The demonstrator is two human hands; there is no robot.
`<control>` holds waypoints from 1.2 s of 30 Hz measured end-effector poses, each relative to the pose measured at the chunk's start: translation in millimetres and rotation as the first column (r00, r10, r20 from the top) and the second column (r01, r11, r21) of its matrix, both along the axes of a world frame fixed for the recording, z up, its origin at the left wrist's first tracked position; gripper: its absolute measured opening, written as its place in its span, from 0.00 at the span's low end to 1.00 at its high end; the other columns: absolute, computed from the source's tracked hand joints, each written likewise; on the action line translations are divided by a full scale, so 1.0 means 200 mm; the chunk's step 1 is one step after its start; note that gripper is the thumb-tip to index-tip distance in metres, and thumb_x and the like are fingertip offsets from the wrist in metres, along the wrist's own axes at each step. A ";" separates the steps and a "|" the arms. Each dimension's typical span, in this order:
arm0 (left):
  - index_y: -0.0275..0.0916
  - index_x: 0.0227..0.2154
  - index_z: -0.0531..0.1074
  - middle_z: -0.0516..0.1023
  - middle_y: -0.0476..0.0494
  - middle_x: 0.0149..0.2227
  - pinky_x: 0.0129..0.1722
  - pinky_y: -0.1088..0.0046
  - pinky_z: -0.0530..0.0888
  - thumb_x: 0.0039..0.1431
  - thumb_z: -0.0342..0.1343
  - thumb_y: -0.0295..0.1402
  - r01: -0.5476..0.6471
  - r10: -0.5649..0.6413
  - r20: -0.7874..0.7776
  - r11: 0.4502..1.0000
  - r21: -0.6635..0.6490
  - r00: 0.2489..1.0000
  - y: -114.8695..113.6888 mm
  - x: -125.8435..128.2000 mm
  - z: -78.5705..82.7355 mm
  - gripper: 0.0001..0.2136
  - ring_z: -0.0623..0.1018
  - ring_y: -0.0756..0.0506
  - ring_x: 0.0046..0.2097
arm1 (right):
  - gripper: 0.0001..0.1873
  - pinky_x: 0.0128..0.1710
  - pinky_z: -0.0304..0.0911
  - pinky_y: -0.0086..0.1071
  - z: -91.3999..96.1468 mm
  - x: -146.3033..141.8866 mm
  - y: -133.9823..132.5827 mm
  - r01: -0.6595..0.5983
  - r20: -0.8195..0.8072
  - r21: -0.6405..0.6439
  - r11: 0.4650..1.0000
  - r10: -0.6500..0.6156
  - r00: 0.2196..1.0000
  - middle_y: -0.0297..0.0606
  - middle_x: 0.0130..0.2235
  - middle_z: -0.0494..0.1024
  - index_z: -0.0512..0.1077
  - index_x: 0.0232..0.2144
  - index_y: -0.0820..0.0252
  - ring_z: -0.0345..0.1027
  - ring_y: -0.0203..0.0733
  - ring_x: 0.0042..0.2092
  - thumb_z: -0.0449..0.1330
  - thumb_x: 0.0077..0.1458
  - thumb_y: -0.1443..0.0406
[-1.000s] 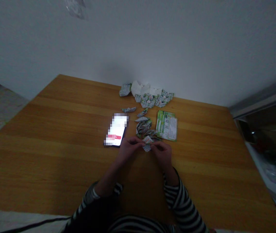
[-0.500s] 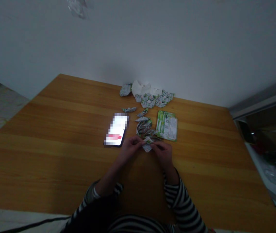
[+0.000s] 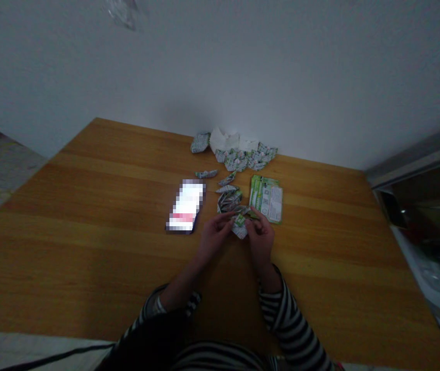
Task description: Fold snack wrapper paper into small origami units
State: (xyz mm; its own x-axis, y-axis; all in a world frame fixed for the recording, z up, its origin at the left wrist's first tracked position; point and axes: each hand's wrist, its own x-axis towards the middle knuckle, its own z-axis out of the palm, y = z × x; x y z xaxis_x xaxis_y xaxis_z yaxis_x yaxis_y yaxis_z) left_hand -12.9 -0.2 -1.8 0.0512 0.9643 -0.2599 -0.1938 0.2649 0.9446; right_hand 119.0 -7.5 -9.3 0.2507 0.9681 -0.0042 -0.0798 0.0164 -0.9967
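Between my two hands is a folded piece of printed paper (image 3: 240, 230), white with dark print and a green patch on top, pointed toward me. My left hand (image 3: 215, 235) pinches its left side with thumb and fingers. On the opposite side, my right hand (image 3: 260, 236) grips the paper between thumb and fingers. Just beyond my fingertips lie several folded paper pieces (image 3: 229, 200), grey-white and green, partly hidden by the hands. A stack of green and white printed sheets (image 3: 273, 201) lies to the right of them.
A lit smartphone (image 3: 185, 207) lies left of my hands, its screen blurred out. Against the wall stand several folded paper shapes (image 3: 237, 159) and crumpled white tissue (image 3: 223, 140). The wooden table (image 3: 99, 206) meets the wall at the back; a shelf (image 3: 417, 268) stands beyond its right edge.
The folded paper has shifted slightly right and turned, showing more of its green patch. My fingers have closed further around its sides, and both hands have moved a little.
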 end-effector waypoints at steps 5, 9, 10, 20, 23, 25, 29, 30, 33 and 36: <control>0.34 0.36 0.79 0.83 0.42 0.31 0.32 0.73 0.72 0.47 0.66 0.41 0.059 -0.056 0.026 0.994 -0.097 0.998 0.01 -0.01 -0.02 0.17 0.79 0.46 0.31 | 0.18 0.21 0.56 0.24 0.00 0.02 0.01 -0.173 -0.014 -0.013 0.985 0.173 0.985 0.25 0.20 0.66 0.72 0.48 0.59 0.57 0.30 0.21 0.61 0.53 0.64; 0.34 0.27 0.77 0.79 0.46 0.24 0.27 0.76 0.69 0.44 0.67 0.39 -0.014 0.011 -0.032 0.997 -0.073 0.999 0.01 -0.03 -0.01 0.13 0.76 0.49 0.26 | 0.18 0.23 0.60 0.25 0.00 0.02 0.00 -0.272 -0.020 -0.046 0.961 0.272 0.962 0.28 0.24 0.73 0.71 0.47 0.58 0.64 0.33 0.23 0.62 0.52 0.64; 0.34 0.26 0.77 0.79 0.46 0.23 0.27 0.76 0.69 0.45 0.67 0.39 -0.039 0.037 -0.038 0.998 -0.044 0.999 0.01 -0.04 0.00 0.12 0.75 0.49 0.25 | 0.19 0.25 0.63 0.26 0.00 0.02 0.00 -0.297 -0.026 -0.056 0.953 0.296 0.955 0.31 0.27 0.76 0.70 0.48 0.57 0.68 0.35 0.26 0.62 0.52 0.64; 0.39 0.39 0.75 0.80 0.44 0.36 0.37 0.72 0.70 0.58 0.56 0.38 0.089 -0.009 -0.349 0.973 0.215 0.937 -0.01 -0.04 0.00 0.10 0.77 0.44 0.37 | 0.21 0.29 0.65 0.28 0.02 0.00 -0.04 -0.257 0.295 0.062 0.964 0.228 0.928 0.36 0.37 0.78 0.68 0.49 0.56 0.71 0.36 0.30 0.57 0.51 0.69; 0.39 0.40 0.76 0.81 0.43 0.36 0.36 0.72 0.70 0.61 0.51 0.41 0.197 -0.110 -0.385 0.961 0.194 0.916 -0.01 -0.04 0.02 0.13 0.77 0.44 0.37 | 0.24 0.24 0.58 0.26 0.00 0.01 -0.04 -0.307 0.493 0.080 0.948 0.229 0.839 0.26 0.22 0.69 0.69 0.50 0.57 0.59 0.33 0.21 0.57 0.48 0.71; 0.39 0.38 0.77 0.81 0.44 0.35 0.35 0.72 0.70 0.63 0.49 0.41 0.276 -0.201 -0.352 0.944 0.179 0.914 -0.01 -0.05 0.02 0.15 0.77 0.44 0.36 | 0.30 0.23 0.55 0.25 -0.01 0.01 -0.05 -0.378 0.530 0.052 0.924 0.295 0.795 0.22 0.18 0.61 0.65 0.55 0.57 0.55 0.33 0.20 0.57 0.48 0.72; 0.38 0.38 0.76 0.81 0.44 0.35 0.38 0.71 0.71 0.64 0.48 0.38 0.307 -0.235 -0.343 0.936 0.172 0.909 0.00 -0.07 -0.03 0.14 0.78 0.44 0.37 | 0.41 0.28 0.59 0.26 0.00 0.00 -0.05 -0.512 0.463 0.038 0.858 0.439 0.770 0.23 0.23 0.64 0.51 0.64 0.55 0.59 0.34 0.24 0.58 0.50 0.71; 0.38 0.39 0.76 0.81 0.44 0.36 0.39 0.71 0.71 0.64 0.47 0.37 0.293 -0.215 -0.362 0.940 0.176 0.907 0.01 -0.07 -0.04 0.13 0.78 0.44 0.37 | 0.42 0.30 0.61 0.27 0.01 -0.01 -0.05 -0.538 0.434 0.051 0.841 0.467 0.771 0.26 0.26 0.67 0.49 0.65 0.55 0.61 0.34 0.26 0.59 0.50 0.70; 0.39 0.46 0.73 0.80 0.43 0.41 0.44 0.69 0.71 0.64 0.47 0.35 0.250 -0.148 -0.395 0.943 0.220 0.907 0.01 -0.09 -0.06 0.13 0.78 0.43 0.43 | 0.40 0.42 0.65 0.33 0.04 -0.01 -0.05 -0.561 0.364 0.097 0.822 0.496 0.789 0.33 0.36 0.73 0.51 0.64 0.54 0.68 0.38 0.37 0.60 0.51 0.69; 0.40 0.49 0.71 0.80 0.43 0.43 0.43 0.70 0.71 0.63 0.49 0.33 0.227 -0.101 -0.420 0.939 0.260 0.902 0.01 -0.11 -0.04 0.14 0.77 0.43 0.43 | 0.31 0.48 0.63 0.38 0.04 0.01 -0.03 -0.503 0.306 0.172 0.847 0.439 0.844 0.37 0.40 0.75 0.61 0.59 0.54 0.69 0.43 0.43 0.58 0.52 0.68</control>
